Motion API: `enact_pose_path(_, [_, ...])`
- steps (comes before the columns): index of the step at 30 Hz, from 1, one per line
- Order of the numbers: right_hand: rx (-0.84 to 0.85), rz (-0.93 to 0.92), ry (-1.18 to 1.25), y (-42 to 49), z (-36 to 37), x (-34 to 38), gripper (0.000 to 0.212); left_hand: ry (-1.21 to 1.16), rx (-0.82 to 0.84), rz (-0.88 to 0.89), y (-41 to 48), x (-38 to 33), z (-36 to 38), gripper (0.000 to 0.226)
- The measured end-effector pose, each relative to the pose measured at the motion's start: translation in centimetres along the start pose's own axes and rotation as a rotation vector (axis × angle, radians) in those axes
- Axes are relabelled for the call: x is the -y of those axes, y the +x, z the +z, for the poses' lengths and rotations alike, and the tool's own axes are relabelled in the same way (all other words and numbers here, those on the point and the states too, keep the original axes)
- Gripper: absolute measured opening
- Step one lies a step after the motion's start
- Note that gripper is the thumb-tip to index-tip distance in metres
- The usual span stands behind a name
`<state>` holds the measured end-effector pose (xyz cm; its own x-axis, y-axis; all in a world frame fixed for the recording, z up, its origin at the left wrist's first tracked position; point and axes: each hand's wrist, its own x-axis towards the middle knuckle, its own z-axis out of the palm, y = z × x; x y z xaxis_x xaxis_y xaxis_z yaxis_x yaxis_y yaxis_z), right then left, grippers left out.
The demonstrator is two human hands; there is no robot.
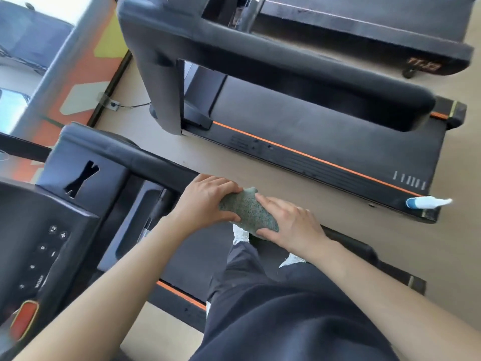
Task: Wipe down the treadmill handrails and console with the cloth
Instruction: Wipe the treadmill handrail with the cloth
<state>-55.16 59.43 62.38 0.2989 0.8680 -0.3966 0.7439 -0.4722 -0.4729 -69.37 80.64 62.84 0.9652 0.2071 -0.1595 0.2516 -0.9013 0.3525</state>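
While the person stands on the treadmill belt (192,259), the dark console (39,243) sits at the far left, with small white buttons on it and a red button (23,319) near the bottom corner. Next to it, the black handrail (161,170) runs from the console down toward the right. The left hand (205,201) is on this rail. Its fingers are curled over the near end of the cloth (250,212), and its thumb is tucked under, so it grips the cloth. The cloth is green and bunched up, and it lies over the handrail between the two hands. The right hand (289,225) holds the other end, with fingers laid close together along the top and the thumb pressed on the near side. White shoes (240,234) show just below the hands. Far to the right, a spray bottle (426,202) lies on its side on the edge of the next treadmill (312,142), well apart from the hands.
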Motion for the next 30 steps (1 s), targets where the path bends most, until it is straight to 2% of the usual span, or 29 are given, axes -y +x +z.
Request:
enact_pose_path(11, [-0.239, 0.087, 0.006, -10.9, 2.0, -9.6, 0.080, 0.010, -0.166, 0.053, 1.2, -12.8, 6.7, 0.062])
enact_pose_path(16, [-0.361, 0.134, 0.000, -14.9, 2.9, -12.3, 0.082, 0.035, -0.205, 0.131, 1.5, -17.0, 8.5, 0.059])
enact_pose_path(21, [-0.437, 0.155, 0.164, -17.8, 4.1, -14.5, 0.081, 0.042, -0.232, 0.206, 2.6, -21.5, 9.3, 0.052])
enact_pose_path(25, [-0.531, 0.144, 0.283, -19.1, 4.6, -14.5, 0.062, 0.008, -0.232, 0.315, 2.8, -22.7, 10.8, 0.041])
enact_pose_path(27, [-0.601, 0.135, 0.259, -18.9, 4.6, -13.9, 0.049, 0.014, -0.269, 0.314, 2.4, -21.6, 11.3, 0.037])
enact_pose_path(30, [-0.642, 0.135, 0.188, -17.4, 4.7, -12.6, 0.043, 0.015, -0.314, 0.278, 1.4, -19.3, 11.2, 0.034])
